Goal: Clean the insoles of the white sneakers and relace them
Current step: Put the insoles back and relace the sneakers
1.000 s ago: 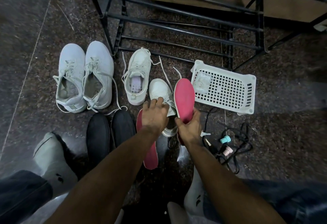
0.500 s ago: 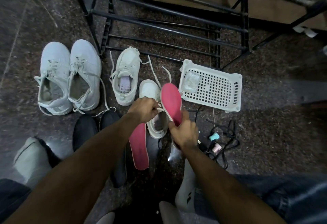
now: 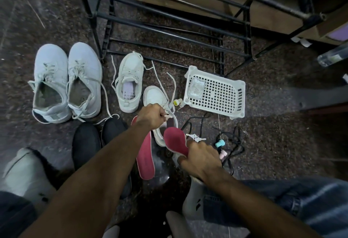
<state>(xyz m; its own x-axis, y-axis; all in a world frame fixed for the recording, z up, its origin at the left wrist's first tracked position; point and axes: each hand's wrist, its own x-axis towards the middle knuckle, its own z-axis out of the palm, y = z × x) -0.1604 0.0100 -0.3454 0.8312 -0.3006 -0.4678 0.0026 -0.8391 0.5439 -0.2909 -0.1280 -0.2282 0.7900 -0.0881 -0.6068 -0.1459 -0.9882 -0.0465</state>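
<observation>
The right hand (image 3: 200, 159) has its grip clamped on the heel end of a pink foam insole (image 3: 176, 140), whose toe points up toward the open white leather sneaker (image 3: 160, 109) lying just beyond it on the floor. The left hand's (image 3: 150, 114) grip is closed on that sneaker's tongue or lace area. To seat it well, hold the mouth wide, feed the toe in low and flat, and avoid folding the foam. Both forearms reach forward, the left stretched farther. A second pink insole (image 3: 145, 160) lies between the arms.
</observation>
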